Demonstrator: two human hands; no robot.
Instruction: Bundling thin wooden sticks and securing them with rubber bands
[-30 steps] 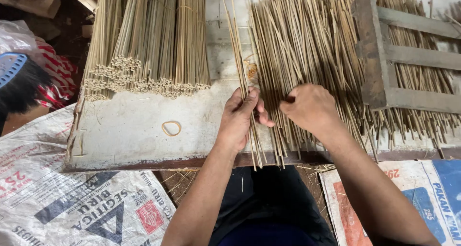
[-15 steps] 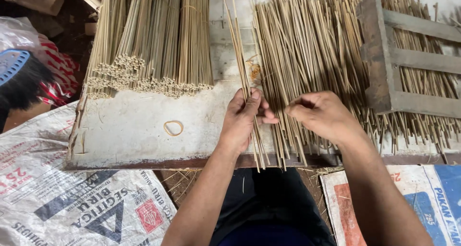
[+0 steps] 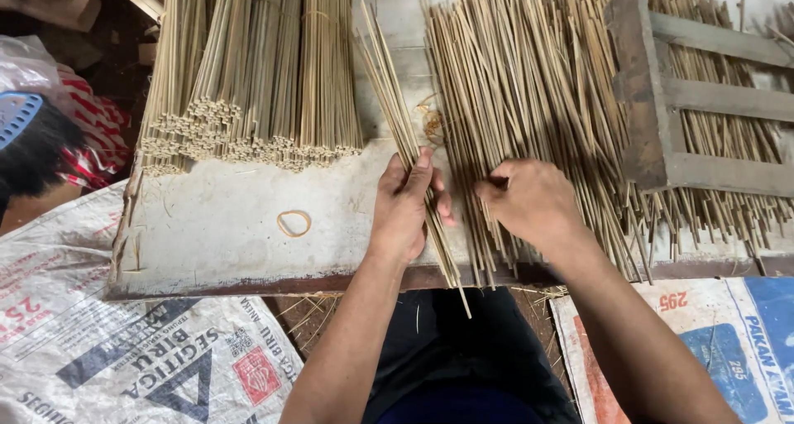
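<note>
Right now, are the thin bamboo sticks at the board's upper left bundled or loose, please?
Bundled: the thin bamboo sticks lie packed in tight sheaves with even ends.

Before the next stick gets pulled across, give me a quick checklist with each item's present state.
1. Left hand grips the small bunch of sticks: ok.
2. Right hand fingertips rest on the loose stick pile: ok.
3. Rubber band lies free on the board: ok.
4. Bunch ends even: not ok, one pokes past the board edge.
5. Count of sticks in bunch: cannot tell.
</note>
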